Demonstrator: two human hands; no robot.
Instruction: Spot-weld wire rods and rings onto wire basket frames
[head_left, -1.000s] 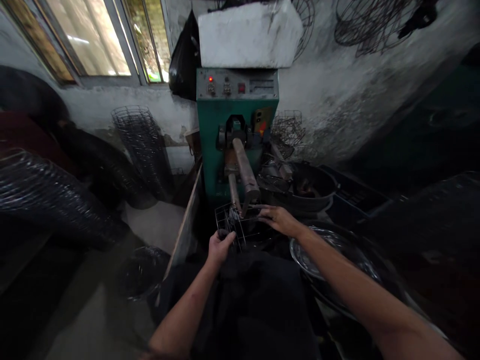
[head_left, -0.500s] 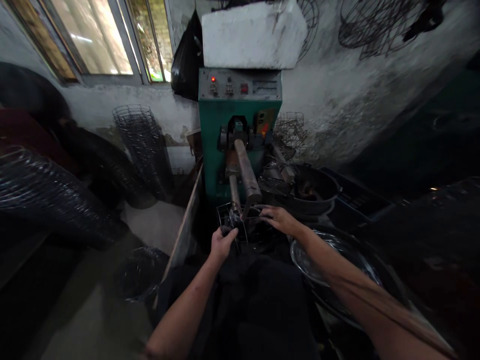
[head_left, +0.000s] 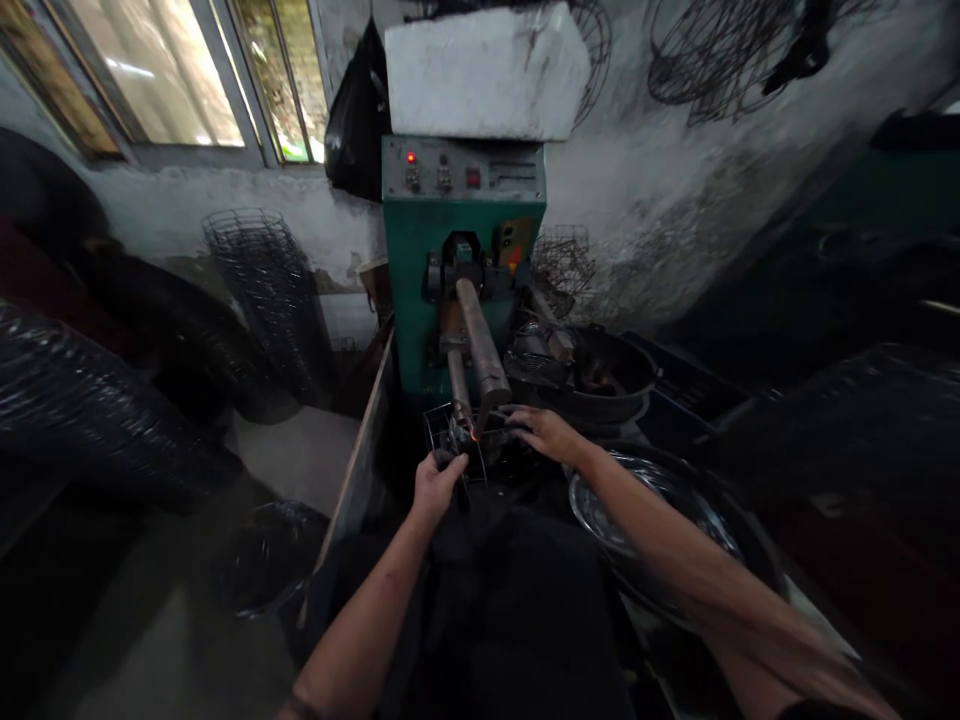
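Note:
A small wire frame (head_left: 435,425) sits at the tips of a green spot welder's two arms. The long upper arm (head_left: 481,345) slopes down towards me, and the thinner lower arm (head_left: 458,380) ends beneath it. An orange-red glow shows where the tips meet the wire. My left hand (head_left: 437,488) is closed on the near left side of the frame, thumb on top. On the right, my right hand (head_left: 551,436) has its fingertips around the frame's dark far edge; the exact grip is hard to see in the shadow.
The welder's green body (head_left: 409,290) stands against the wall, a red lamp lit on its panel. A dark round pan (head_left: 637,400) and a coil of shiny wire (head_left: 600,510) lie to the right. Stacked wire baskets (head_left: 259,270) lean at left, beside a board (head_left: 352,470).
A glow has appeared at the electrode tips, where none showed before. The whole view has shifted slightly, with the scene sliding left. Both hands keep their places at the wire frame.

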